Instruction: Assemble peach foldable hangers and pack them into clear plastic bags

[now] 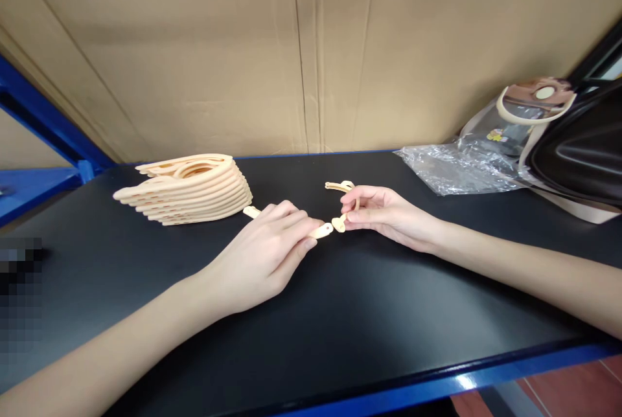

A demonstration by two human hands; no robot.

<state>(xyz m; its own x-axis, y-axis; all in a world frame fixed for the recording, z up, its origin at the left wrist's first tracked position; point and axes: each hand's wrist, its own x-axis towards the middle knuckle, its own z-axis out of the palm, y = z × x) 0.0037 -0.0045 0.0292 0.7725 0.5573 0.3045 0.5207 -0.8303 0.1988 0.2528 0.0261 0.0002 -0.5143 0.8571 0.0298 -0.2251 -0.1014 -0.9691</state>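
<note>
My left hand [272,248] is closed over a slim cream plastic bar, which lies low over the black tabletop. The bar's rounded end [322,231], with a small hole in it, sticks out past my thumb; its other end [251,212] shows beyond the knuckles. Between thumb and fingers, my right hand [381,213] pinches a thin curved cream plastic piece with a flat rounded end [339,224]. The two ends almost meet. Just behind my right fingertips is a narrow cream arm [339,186]; whether it belongs to the curved piece I cannot tell.
A neat stack of cream plastic frames [194,190] stands at the left on the black table [340,326]. Clear plastic wrap [447,168], a transparent container with a cream handle [515,119] and a dark bag [583,145] are at the right. Cardboard [218,67] rises behind.
</note>
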